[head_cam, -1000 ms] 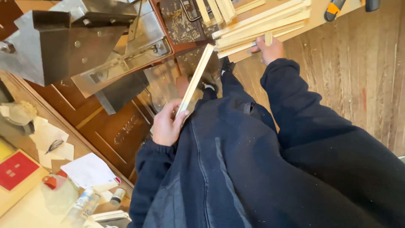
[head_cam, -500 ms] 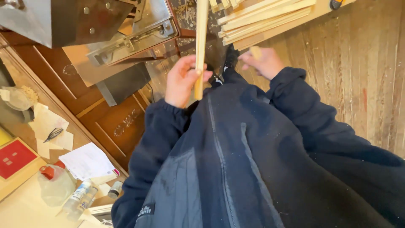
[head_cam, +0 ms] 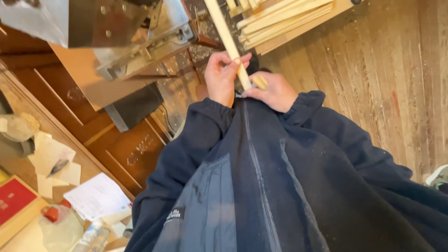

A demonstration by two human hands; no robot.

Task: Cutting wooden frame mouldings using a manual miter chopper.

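light: warm, even daylight | shadows: soft | blur: slight motion softness

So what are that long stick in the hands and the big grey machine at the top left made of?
The long stick looks like pale, unfinished wood: light tan, square-edged, matte, matching the stack of strips behind it. Both the left hand and the right hand grip its near end. The machine seems to be metal, probably steel or aluminium: grey, dully reflective plates with visible bolts.

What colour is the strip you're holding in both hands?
Pale, unfinished wood: the wooden strip shows best in the head view.
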